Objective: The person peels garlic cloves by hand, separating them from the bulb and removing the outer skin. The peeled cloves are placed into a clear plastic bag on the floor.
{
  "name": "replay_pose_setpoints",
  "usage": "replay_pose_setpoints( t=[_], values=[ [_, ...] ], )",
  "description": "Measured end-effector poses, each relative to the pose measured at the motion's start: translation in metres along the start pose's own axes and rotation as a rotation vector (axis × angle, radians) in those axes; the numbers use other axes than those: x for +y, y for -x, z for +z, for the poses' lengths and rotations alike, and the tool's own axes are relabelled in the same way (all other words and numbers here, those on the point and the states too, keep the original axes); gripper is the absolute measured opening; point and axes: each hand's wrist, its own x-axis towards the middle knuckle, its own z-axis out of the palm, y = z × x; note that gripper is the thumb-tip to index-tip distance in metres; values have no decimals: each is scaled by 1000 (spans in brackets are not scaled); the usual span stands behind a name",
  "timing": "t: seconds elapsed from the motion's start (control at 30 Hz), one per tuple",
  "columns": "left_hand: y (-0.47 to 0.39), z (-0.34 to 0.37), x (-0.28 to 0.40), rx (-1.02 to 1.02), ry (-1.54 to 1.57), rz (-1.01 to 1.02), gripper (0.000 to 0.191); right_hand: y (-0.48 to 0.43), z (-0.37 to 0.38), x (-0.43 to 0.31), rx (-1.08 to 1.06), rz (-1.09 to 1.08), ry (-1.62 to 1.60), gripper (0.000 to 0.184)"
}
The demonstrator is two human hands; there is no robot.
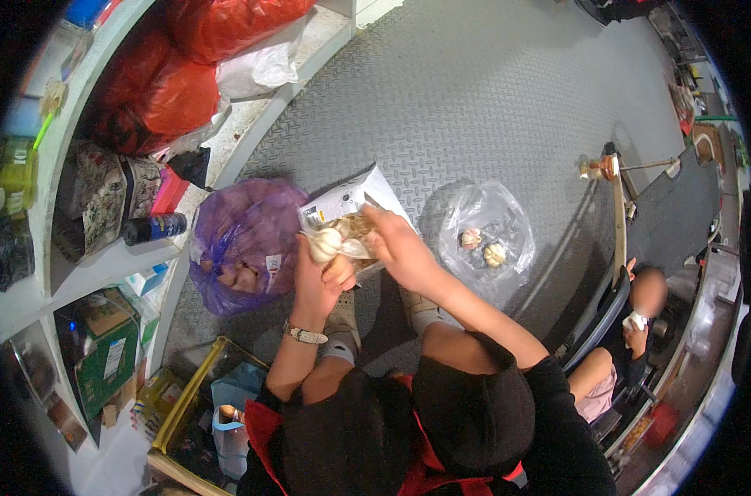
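Observation:
My left hand (316, 273) grips a whole white garlic bulb (326, 245) over a white cardboard box (385, 191). Papery garlic skin (355, 249) sticks out from the bulb towards my right hand (406, 251). The fingers of that hand are blurred beside the skin, and I cannot tell whether they pinch it. Inside the box lie dry, pale brown skins (370, 227). To the left stands a purple plastic bag (248, 242), with pinkish bulb-like pieces showing through. On the right, a clear plastic bag (509, 232) lies spread open, holding two garlic bulbs (494, 255).
White shelves (251, 146) with red bags (158, 93) and a dark can (155, 228) line the left. A yellow-edged crate (186, 400) stands by my left leg. Rightwards are a dark folding chair (667, 217) and a seated person (639, 328). The floor (450, 111) is textured metal plate.

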Motion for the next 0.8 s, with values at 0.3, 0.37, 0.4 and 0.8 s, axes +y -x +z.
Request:
replay_pose_setpoints(
  t=[0.3,0.37,0.4,0.8],
  values=[
    [-2,8,0,26,-598,19,61,-3,-9,-17,-290,195,10,22],
    [-4,6,-2,69,-455,77,53,-1,-10,-14,-287,122,-78,21],
    [-5,3,-1,100,-418,110,49,0,-10,-12,-345,202,-180,21],
    [6,20,4,8,-803,492,52,-3,3,9,-50,48,-41,39]
  ],
)
